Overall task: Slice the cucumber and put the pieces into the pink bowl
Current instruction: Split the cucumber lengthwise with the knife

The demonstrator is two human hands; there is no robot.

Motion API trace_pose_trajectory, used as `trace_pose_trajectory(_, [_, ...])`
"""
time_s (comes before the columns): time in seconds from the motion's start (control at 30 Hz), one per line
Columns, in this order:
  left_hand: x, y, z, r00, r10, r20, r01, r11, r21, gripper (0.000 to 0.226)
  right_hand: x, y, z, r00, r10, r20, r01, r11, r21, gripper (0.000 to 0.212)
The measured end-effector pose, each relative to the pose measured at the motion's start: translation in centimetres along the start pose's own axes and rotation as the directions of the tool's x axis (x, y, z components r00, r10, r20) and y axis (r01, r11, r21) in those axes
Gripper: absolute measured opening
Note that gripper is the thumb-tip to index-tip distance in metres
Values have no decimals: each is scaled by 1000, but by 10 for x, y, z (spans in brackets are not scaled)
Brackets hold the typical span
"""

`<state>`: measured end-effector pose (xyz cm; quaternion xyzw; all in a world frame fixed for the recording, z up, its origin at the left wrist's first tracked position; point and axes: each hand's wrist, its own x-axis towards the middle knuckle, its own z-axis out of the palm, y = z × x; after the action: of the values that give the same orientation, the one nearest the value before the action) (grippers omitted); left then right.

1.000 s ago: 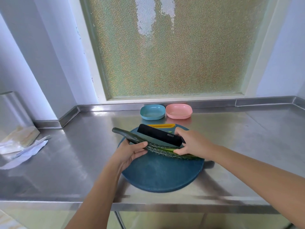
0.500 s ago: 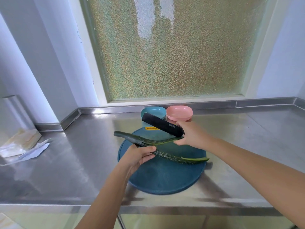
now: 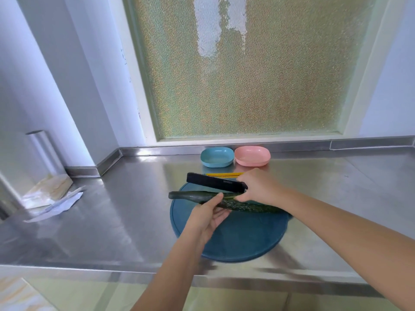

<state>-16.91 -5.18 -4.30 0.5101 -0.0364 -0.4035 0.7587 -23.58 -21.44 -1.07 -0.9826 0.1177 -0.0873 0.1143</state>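
Fingers (image 3: 213, 199) of the left hand (image 3: 206, 218) curl round the long dark-green cucumber (image 3: 193, 195) on the round blue cutting board (image 3: 242, 241). The right hand (image 3: 258, 189) grips a black knife (image 3: 215, 182). The cucumber looks firm but probably slick, so pin it mid-length.

You see a dark green cucumber (image 3: 192, 196), teal board (image 3: 242, 240), black knife (image 3: 213, 181), pink bowl (image 3: 252, 156), blue bowl (image 3: 217, 157) and shiny grey table (image 3: 134, 198).

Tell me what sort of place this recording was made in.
Probably a kitchen prep area: a stainless steel counter, a round blue cutting board with a cucumber and black knife over it, and a frosted window behind.
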Motion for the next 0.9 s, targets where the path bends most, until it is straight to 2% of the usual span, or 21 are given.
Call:
trace_pose_trajectory(0.03, [-4,5,-3,998,-59,26,56,994,89,39,-1,3,1,1000,-5,14,5,1000,0,33])
trace_pose_trajectory(0.07, [-10,11,-8,991,-123,48,106,959,263,44,-2,6,3,1000,-11,22,11,1000,5,36])
trace_pose_trajectory(0.1, [-14,17,-14,988,-148,47,112,888,445,46,-4,10,5,1000,-16,27,16,1000,11,38])
trace_pose_trajectory(0.13, [-18,23,-21,995,-95,25,62,805,590,44,-5,13,7,999,-16,30,15,1000,14,39])
trace_pose_trajectory(0.17, [-17,28,-29,999,45,-5,-30,740,672,38,-7,15,8,999,-10,32,10,1000,15,39])
trace_pose_trajectory(0.2, [-14,33,-38,967,251,-40,-143,666,732,30,-8,16,9,1000,-5,31,4,1000,26,40])
trace_pose_trajectory(0.23, [-9,39,-46,885,462,-60,-235,554,799,22,-9,17,9,1000,-3,30,2,999,45,41])
trace_pose_trajectory(0.27, [-4,44,-54,805,591,-48,-277,447,850,16,-9,17,8,1000,-3,30,1,998,61,42])
trace_pose_trajectory(0.3, [-1,48,-60,781,624,-24,-281,386,879,22,-9,17,7,1000,-6,31,4,998,66,42])
trace_pose_trajectory(0.37, [12,48,-71,853,521,29,-259,376,889,43,-9,16,6,999,-8,35,7,999,53,43])
trace_pose_trajectory(0.43, [23,45,-78,901,428,75,-256,383,887,45,-8,17,7,1000,4,29,-5,999,33,41])
trace_pose_trajectory(0.57, [34,40,-90,881,452,136,-357,449,819,21,-8,18,7,999,48,-10,-48,998,32,30])
trace_pose_trajectory(0.8, [45,39,-102,889,428,163,-390,522,759,21,-5,21,-2,998,28,56,-32,996,80,30])
trace_pose_trajectory(0.9, [48,38,-105,887,428,172,-402,535,743,22,-4,19,-6,999,0,42,-7,985,170,20])
